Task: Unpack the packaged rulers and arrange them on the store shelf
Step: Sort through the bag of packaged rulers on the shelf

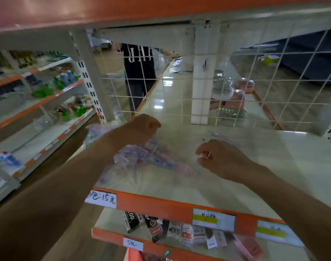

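1. State: rulers (142,157), clear plastic with set squares among them, are still inside a clear bag (123,172) that lies on the left part of the shelf (255,166), near its orange front lip (161,204)
2. Left hand (144,127): fingers curled into a fist, gripping the bag's far end and lifting it slightly off the board
3. Right hand (223,159): fingers curled, and it looks to pinch the film's right edge. The frame is blurred there, so this is a low-confidence read
4. Step, my read: opening the bag. Nothing is out or arranged yet
5. Risk: pulling the film apart hard could make the bag split and dump the rulers. They're close to the lip, so some could slide off onto the boxed goods (179,230) one shelf down, or to the floor
6. Risk: thin clear plastic on a glossy board is hard to see and slippery, so pieces are easy to miss or scatter
7. Risk: set-square corners can snag the film and bend or crack if yanked
8. Risk: anything pushed too far back goes against the wire grid panel (236,91), and thin pieces may slip through
9. Mitigation: keep the bag low and tip it inward, away from the lip
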The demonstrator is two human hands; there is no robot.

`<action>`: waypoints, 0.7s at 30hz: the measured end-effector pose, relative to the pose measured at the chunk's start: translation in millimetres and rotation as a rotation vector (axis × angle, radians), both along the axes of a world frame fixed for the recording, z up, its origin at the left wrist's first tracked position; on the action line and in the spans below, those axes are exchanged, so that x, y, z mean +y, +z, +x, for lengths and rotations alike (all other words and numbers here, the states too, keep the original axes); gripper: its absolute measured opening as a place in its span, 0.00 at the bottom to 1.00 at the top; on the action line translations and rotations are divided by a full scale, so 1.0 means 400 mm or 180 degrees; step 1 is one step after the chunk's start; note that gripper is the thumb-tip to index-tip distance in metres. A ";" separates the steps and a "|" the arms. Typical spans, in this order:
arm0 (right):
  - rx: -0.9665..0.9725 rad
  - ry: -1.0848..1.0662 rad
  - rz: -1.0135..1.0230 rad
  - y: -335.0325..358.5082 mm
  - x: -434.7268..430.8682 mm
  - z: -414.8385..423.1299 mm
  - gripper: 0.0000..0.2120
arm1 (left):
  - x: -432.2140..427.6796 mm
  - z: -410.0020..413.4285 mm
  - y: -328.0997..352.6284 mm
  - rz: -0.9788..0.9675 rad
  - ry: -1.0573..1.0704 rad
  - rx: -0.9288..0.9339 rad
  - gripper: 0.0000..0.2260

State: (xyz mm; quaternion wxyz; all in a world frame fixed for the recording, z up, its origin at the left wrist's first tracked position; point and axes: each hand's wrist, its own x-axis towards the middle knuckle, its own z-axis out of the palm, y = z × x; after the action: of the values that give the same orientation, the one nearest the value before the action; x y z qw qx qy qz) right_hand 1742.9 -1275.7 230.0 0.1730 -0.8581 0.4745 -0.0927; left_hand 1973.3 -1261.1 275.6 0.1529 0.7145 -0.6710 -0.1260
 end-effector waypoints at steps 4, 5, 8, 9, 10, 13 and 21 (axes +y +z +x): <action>0.0115 0.0035 0.0248 -0.011 0.013 0.132 0.18 | 0.081 0.103 0.010 -0.0061 0.0150 -0.0057 0.13; 0.0166 0.0012 0.0287 -0.016 0.017 0.159 0.20 | 0.100 0.121 0.008 -0.0082 0.0226 -0.0053 0.13; 0.0378 -0.0023 0.0174 -0.029 0.024 0.209 0.20 | 0.140 0.169 -0.012 -0.0051 0.0449 -0.0185 0.14; 0.0415 -0.0023 0.0157 -0.029 0.026 0.216 0.20 | 0.145 0.182 -0.022 -0.0041 0.0466 -0.0193 0.14; 0.0439 -0.0006 0.0197 -0.027 0.027 0.219 0.19 | 0.146 0.198 -0.034 -0.0063 0.0453 -0.0166 0.13; 0.0417 0.0043 0.0559 -0.005 0.034 0.210 0.17 | 0.146 0.230 -0.060 0.0060 0.0350 0.0102 0.14; -0.0081 0.0035 0.1115 0.075 0.053 0.057 0.06 | 0.126 0.208 -0.087 0.0790 -0.0164 -0.1125 0.29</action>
State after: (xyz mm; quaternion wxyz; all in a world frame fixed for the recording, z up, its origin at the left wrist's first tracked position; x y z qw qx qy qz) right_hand 1765.7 -1254.5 260.2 0.3264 -0.8162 0.4765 -0.0186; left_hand 2056.4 -1210.9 240.8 -0.0595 0.7215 -0.6847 -0.0843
